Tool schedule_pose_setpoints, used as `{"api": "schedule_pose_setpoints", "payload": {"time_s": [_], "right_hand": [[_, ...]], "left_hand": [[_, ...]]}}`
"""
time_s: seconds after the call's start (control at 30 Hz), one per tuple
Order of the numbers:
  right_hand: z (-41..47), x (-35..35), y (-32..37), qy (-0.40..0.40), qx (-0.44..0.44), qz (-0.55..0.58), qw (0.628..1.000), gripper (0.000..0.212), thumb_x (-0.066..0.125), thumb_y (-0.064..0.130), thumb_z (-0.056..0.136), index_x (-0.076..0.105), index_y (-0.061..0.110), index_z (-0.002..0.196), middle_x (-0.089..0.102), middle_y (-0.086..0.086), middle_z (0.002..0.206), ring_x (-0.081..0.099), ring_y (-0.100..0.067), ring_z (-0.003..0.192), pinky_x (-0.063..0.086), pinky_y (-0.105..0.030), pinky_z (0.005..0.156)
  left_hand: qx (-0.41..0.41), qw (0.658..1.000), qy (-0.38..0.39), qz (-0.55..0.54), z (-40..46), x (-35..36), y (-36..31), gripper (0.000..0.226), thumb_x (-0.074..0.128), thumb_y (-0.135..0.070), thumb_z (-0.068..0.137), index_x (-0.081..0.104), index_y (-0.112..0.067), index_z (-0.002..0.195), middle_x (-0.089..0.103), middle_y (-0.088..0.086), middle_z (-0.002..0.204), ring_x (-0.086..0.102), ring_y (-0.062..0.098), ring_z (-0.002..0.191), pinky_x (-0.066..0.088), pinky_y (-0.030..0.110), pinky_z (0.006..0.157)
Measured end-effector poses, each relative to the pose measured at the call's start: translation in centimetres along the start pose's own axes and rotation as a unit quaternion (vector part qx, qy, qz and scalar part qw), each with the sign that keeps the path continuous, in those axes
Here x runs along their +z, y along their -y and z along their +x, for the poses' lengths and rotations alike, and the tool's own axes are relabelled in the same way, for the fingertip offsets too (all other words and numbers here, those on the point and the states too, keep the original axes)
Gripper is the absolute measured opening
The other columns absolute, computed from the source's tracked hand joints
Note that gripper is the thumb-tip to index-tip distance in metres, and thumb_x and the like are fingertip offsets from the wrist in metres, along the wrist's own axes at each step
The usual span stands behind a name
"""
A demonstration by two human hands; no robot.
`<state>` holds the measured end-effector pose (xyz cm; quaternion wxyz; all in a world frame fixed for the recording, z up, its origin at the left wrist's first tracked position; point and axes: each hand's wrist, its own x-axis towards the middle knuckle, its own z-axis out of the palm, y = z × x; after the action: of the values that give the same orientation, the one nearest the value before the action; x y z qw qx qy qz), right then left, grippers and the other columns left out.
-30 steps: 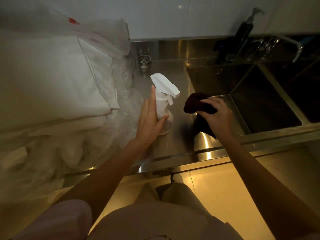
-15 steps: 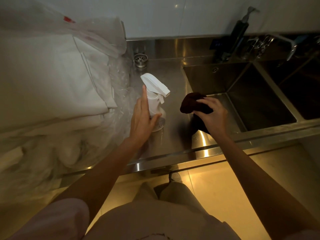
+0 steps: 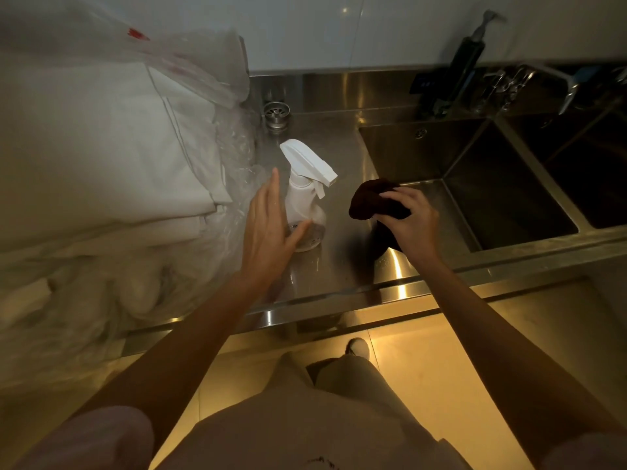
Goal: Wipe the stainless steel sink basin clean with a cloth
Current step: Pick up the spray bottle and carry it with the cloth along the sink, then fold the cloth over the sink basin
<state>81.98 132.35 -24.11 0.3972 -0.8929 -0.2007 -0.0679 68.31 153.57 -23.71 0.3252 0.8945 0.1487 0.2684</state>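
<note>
Along the back wall runs the brushed stainless steel counter (image 3: 325, 266), and set into its right part is the deep rectangular stainless steel sink basin (image 3: 502, 184), whose long axis runs from the near rim toward the wall; a second basin lies just beside it on the right. Left of the bare metal sits a large pile of folded white linens under clear plastic wrap (image 3: 101, 157). Between that pile and the basin stands an upright white plastic trigger spray bottle (image 3: 305, 201), its nozzle pointing right and toward the person, roughly at the basin.

Smaller still, the dark brown crumpled cloth (image 3: 369, 201) hangs bunched over the counter, just left of the basin's near-left corner and not yet inside it. The right hand (image 3: 410, 225) is closed around this cloth, fingers curled over the top, with a tail of fabric drooping below. The left hand (image 3: 268, 228) is spread wide and flat beside the bottle, its thumb touching the bottle's lower body, gripping nothing.

By my judgement, wiping has not begun: this is the preparing step. Next, the right hand must carry the cloth rightward over the rim and press it onto the basin floor.
</note>
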Motion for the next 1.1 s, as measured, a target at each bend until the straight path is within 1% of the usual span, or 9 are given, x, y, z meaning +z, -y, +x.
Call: {"api": "schedule_pose_setpoints", "payload": {"time_s": [0.17,0.3,0.37,0.53,0.67,0.77,0.93,1.0,1.1], "right_hand": [[0.0,-0.6,0.0,0.009,-0.008,0.017,1.000,0.041,0.079,0.018,0.074,0.068,0.020,0.114,0.058,0.001,0.124,0.052,-0.012,0.117,0.039,-0.019,0.097],[0.1,-1.8,-0.7,0.016,-0.024,0.033,0.999,0.041,0.079,0.017,0.074,0.068,0.018,0.113,0.058,-0.001,0.124,0.052,-0.014,0.117,0.042,-0.023,0.099],[0.2,-2.8,-1.2,0.017,-0.029,0.045,0.998,0.040,0.080,0.016,0.074,0.068,0.018,0.112,0.059,-0.001,0.123,0.053,-0.014,0.117,0.043,-0.025,0.100],[1.0,-6.2,-3.1,0.031,0.008,0.114,0.993,0.040,0.080,0.017,0.072,0.068,0.024,0.110,0.060,0.005,0.120,0.054,-0.007,0.112,0.043,-0.021,0.097],[2.2,-9.7,-5.2,0.042,0.057,0.188,0.980,0.041,0.079,0.014,0.072,0.065,0.031,0.107,0.058,0.016,0.111,0.052,0.003,0.105,0.045,-0.019,0.092],[2.7,-12.0,-7.1,0.057,0.060,0.248,0.965,0.041,0.078,0.012,0.073,0.065,0.033,0.107,0.059,0.021,0.107,0.053,0.009,0.103,0.046,-0.013,0.082],[3.0,-14.7,-9.9,0.067,0.049,0.277,0.957,0.039,0.077,0.015,0.074,0.065,0.036,0.105,0.063,0.010,0.111,0.057,-0.004,0.109,0.048,-0.017,0.088],[3.4,-15.4,-10.9,0.068,0.058,0.286,0.954,0.039,0.076,0.017,0.076,0.064,0.039,0.105,0.063,0.009,0.112,0.057,-0.005,0.110,0.048,-0.018,0.088],[4.3,-15.9,-12.4,0.064,0.073,0.287,0.953,0.036,0.074,0.023,0.078,0.063,0.033,0.112,0.062,0.007,0.113,0.057,-0.004,0.108,0.047,-0.018,0.086]], "left_hand": [[0.056,0.986,-0.138,0.076,-2.1,-0.1,-1.2,0.048,0.055,-0.022,0.090,0.044,-0.006,0.133,0.055,0.019,0.127,0.053,0.030,0.115,0.046,0.039,0.094],[0.105,0.978,-0.150,0.098,-3.5,1.1,-2.6,0.026,0.056,-0.008,0.085,0.064,-0.001,0.109,0.063,0.018,0.108,0.058,0.029,0.097,0.049,0.039,0.081],[0.129,0.976,-0.141,0.109,-4.0,2.1,-3.5,0.023,0.055,-0.009,0.085,0.067,0.000,0.103,0.065,0.018,0.104,0.059,0.030,0.095,0.049,0.040,0.081],[0.180,0.977,-0.053,0.102,-3.7,6.0,-7.1,0.030,0.064,-0.002,0.081,0.066,-0.004,0.111,0.062,0.018,0.112,0.055,0.026,0.103,0.047,0.037,0.085],[0.159,0.982,0.055,0.086,-0.7,9.6,-11.7,0.052,0.067,-0.009,0.083,0.051,-0.006,0.133,0.050,0.018,0.133,0.053,0.030,0.116,0.049,0.045,0.092],[0.157,0.982,0.088,0.052,2.4,11.7,-15.2,0.065,0.068,-0.015,0.084,0.040,-0.010,0.142,0.040,0.016,0.142,0.045,0.030,0.126,0.045,0.047,0.099],[0.271,0.938,0.187,0.109,6.3,14.1,-20.0,0.060,0.068,-0.021,0.085,0.047,-0.010,0.139,0.045,0.015,0.142,0.042,0.032,0.130,0.039,0.050,0.103],[0.315,0.922,0.189,0.126,7.6,14.7,-21.2,0.055,0.067,-0.023,0.086,0.051,-0.011,0.137,0.049,0.013,0.139,0.044,0.030,0.129,0.039,0.049,0.103],[0.362,0.904,0.194,0.115,9.3,15.9,-22.2,0.052,0.068,-0.021,0.086,0.053,-0.011,0.135,0.051,0.012,0.137,0.046,0.028,0.128,0.039,0.047,0.104]]}}
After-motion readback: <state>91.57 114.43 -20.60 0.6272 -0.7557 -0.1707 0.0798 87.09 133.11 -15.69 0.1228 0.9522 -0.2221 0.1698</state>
